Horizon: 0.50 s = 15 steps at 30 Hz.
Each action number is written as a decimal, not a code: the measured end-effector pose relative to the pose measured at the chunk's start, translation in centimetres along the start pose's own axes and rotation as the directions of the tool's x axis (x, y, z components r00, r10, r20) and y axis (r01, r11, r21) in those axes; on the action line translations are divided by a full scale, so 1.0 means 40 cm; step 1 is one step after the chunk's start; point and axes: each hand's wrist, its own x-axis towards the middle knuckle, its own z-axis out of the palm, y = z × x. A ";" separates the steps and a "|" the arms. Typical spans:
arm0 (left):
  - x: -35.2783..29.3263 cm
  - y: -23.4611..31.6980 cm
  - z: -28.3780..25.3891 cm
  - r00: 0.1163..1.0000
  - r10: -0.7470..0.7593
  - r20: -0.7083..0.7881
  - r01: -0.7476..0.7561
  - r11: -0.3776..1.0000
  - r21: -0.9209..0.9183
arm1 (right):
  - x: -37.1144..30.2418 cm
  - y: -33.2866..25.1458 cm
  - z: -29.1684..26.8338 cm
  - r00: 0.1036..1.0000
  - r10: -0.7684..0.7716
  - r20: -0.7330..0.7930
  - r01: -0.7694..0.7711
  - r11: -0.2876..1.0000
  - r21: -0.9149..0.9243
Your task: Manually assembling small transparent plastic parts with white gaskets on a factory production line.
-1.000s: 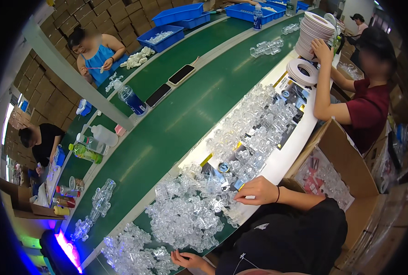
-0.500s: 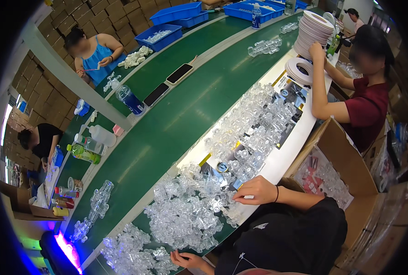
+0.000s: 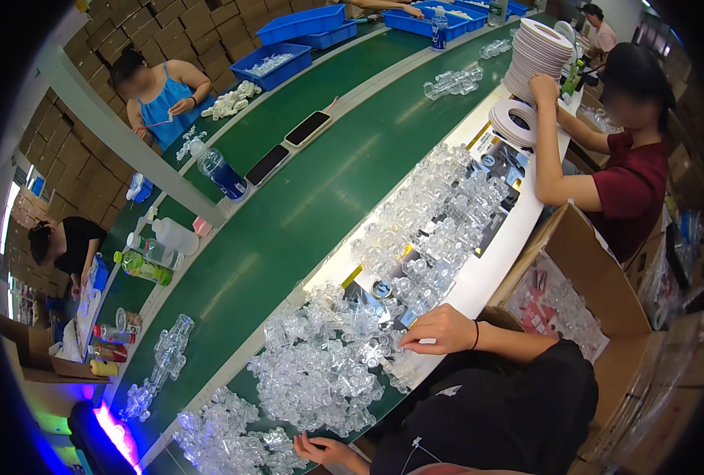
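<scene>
My left hand (image 3: pixel 320 450) rests at the near edge of a heap of clear plastic pieces (image 3: pixel 312 380), its fingers slightly apart and nothing seen in them. Further right, my right hand (image 3: pixel 439 328) lies at the edge of the white work surface, fingers loosely bent, with a gap between them and the thumb. Its fingertips are close to more clear pieces; no held piece shows. A second cluster of clear pieces (image 3: pixel 217 427) lies left of my left hand. Beyond my right hand, clear plastic parts (image 3: pixel 431 222) cover a printed sheet.
A green conveyor belt (image 3: pixel 304 214) runs beyond the heaps, carrying a few clear pieces (image 3: pixel 170 348). An open cardboard box (image 3: pixel 605 277) stands to my right. A co-worker in dark red (image 3: pixel 637 186) touches a stack of white rings (image 3: pixel 538 59). Bottles (image 3: pixel 221 170) and phones (image 3: pixel 269 164) line the divider.
My hands and the heaps stay in place. The view has shifted very slightly. At the far top, a person's arm now reaches over a blue tray.
</scene>
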 end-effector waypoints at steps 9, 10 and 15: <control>-0.007 0.025 0.007 0.999 -0.033 -0.015 0.033 0.999 -0.010 | 0.004 0.010 -0.016 1.000 -0.008 0.013 0.008 1.000 0.006; -0.004 0.019 0.007 0.999 -0.024 -0.029 0.024 1.000 -0.015 | 0.009 0.006 -0.014 1.000 -0.007 0.012 0.007 1.000 0.009; 0.009 0.031 -0.007 0.992 -0.126 0.019 0.128 0.989 -0.080 | 0.018 -0.016 -0.018 0.998 0.068 0.017 -0.068 0.998 0.000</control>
